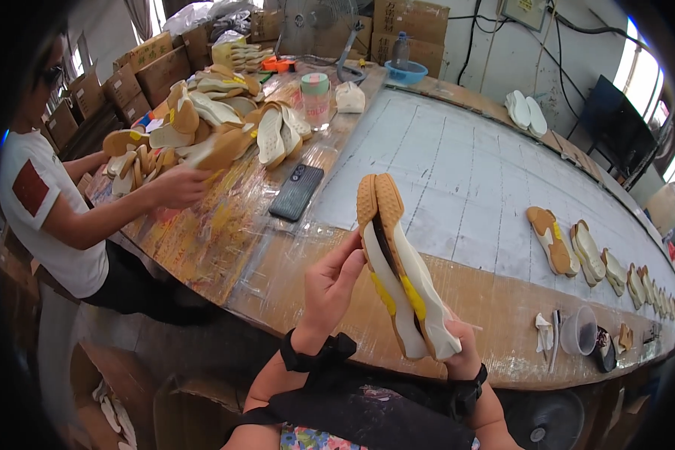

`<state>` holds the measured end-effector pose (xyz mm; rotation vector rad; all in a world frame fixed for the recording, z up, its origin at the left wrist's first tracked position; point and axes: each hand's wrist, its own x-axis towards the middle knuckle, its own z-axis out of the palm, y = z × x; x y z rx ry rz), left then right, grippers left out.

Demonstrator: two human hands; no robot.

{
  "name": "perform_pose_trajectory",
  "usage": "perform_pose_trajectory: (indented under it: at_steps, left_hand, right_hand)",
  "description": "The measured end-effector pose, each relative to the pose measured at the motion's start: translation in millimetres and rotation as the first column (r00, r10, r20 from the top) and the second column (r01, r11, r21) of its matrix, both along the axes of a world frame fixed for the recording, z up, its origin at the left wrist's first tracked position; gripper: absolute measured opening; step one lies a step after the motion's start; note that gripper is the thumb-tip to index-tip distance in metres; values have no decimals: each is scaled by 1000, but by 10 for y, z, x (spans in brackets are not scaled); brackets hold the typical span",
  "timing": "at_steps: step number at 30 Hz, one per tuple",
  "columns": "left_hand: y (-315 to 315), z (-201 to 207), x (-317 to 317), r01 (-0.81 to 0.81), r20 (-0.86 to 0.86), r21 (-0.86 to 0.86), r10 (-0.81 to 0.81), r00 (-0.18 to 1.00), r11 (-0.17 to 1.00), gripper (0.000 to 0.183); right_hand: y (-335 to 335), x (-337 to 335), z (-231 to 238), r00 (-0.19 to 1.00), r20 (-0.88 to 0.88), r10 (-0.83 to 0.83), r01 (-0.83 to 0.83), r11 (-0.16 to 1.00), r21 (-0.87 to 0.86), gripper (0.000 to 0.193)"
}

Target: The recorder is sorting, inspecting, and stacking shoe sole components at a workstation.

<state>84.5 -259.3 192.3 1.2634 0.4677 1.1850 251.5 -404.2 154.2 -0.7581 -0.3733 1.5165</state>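
Observation:
Upright in front of me is a pair of shoe soles (418, 270), held side by side with a narrow dark gap between them. They are white with tan treads and yellow patches along the sides. My left hand (331, 283) is closed, thumb and fingers pinching the outer edge of the left sole. Lower down, my right hand (465, 349) is closed around the bottom end of the pair, its fingers partly hidden behind the soles. A thin pale stick end shows beside my right fingers; what it belongs to I cannot make out.
A co-worker's hand (181, 186) holds a tan sole by a heap of soles (202, 112) at the left. A phone (297, 193) and pink jar (315, 101) lie nearer. Paired soles (551, 240) line the right side, near a plastic cup (579, 331). A fan (319, 30) stands behind.

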Motion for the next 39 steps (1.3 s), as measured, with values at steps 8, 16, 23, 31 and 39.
perform_pose_trajectory:
  at_steps: [8,16,23,31,39]
  left_hand:
    - [-182,138,-224,-32,-170,190,65,983,981,38]
    - [-242,191,-208,-37,-156,142,59,986,989,49]
    - [-285,161,-143,-62,-159,171,89,983,983,59]
    - [-250,164,-150,2,-183,85,13,983,996,51]
    - [-276,196,-89,-30,-234,176,72,970,984,42]
  right_hand:
    - [-164,-139,137,992,116,52,-39,993,-111,70]
    - [-188,-242,177,998,57,17,-11,995,-100,69]
    - [-194,-254,18,997,64,-33,36,998,-44,64]
    - [-240,-217,-64,998,50,-44,46,998,-36,61]
    - [-286,-177,-119,1000,10,-25,26,997,-79,59]
